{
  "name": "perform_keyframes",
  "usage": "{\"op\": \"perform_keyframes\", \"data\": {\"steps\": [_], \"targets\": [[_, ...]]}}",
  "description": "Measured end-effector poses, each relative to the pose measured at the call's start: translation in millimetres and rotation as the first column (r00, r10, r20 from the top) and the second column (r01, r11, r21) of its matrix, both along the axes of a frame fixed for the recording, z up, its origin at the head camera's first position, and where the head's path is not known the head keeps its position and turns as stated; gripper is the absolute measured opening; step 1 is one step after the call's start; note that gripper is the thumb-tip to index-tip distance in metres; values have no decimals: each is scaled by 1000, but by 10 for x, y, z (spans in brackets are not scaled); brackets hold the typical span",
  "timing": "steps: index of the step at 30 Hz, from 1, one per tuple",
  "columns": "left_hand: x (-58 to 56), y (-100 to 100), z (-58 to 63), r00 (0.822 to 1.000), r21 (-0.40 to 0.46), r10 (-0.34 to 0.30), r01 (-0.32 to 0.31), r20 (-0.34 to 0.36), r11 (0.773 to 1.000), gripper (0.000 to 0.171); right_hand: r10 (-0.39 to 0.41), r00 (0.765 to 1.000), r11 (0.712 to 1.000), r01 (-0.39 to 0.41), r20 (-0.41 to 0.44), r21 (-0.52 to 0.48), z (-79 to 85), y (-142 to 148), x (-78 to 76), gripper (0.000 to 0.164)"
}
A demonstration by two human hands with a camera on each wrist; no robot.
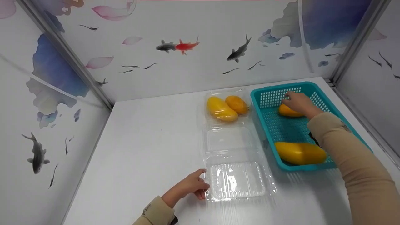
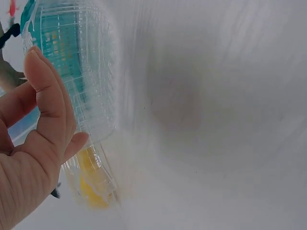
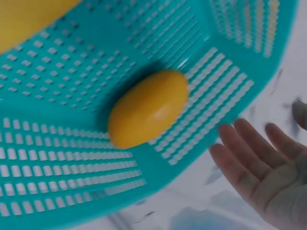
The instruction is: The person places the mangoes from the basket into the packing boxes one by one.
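Observation:
My left hand (image 1: 195, 185) touches the left edge of an opened clear plastic clamshell box (image 1: 237, 181) with loosely extended fingers. In the left wrist view, its fingers (image 2: 50, 96) lie along the box's rim (image 2: 29, 33). My right hand (image 1: 299, 101) hovers inside the teal basket (image 1: 265, 125), above an orange-yellow mango (image 1: 288, 111) at the far end. Seen from the right wrist, this hand (image 3: 268, 172) has spread, relaxed fingers apart from that mango (image 3: 149, 109). A larger yellow mango (image 1: 300, 153) lies at the basket's near end.
Behind the opened box, a second clear box (image 1: 215, 123) holds a yellow mango (image 1: 222, 108) and an orange one (image 1: 237, 104). The white table (image 1: 140, 150) extends left. Printed panels (image 1: 200, 72) enclose the back and sides.

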State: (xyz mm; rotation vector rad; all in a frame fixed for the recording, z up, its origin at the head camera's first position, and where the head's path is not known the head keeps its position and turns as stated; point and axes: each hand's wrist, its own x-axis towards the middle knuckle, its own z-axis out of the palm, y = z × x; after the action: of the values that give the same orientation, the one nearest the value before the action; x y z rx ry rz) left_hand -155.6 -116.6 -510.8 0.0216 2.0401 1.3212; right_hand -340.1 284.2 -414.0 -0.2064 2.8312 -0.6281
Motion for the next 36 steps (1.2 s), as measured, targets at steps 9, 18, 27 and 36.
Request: {"op": "perform_keyframes", "data": {"steps": [9,18,27,36], "targets": [[-11,24,12,1000,6,-14,14,5,1000,67,-103,995,995,103,6,-11,-386,359,-290,67],[-12,12,15,1000,25,-8,7,26,1000,68,-36,987,999,35,156,7,-653,507,-324,75],[-35,0,11,1000,21,3,-4,24,1000,67,-34,992,999,33,119,7,-672,466,-349,60],[-15,9,20,1000,22,2,-2,10,1000,65,-93,971,993,74,218,94,-579,247,-87,76]]}}
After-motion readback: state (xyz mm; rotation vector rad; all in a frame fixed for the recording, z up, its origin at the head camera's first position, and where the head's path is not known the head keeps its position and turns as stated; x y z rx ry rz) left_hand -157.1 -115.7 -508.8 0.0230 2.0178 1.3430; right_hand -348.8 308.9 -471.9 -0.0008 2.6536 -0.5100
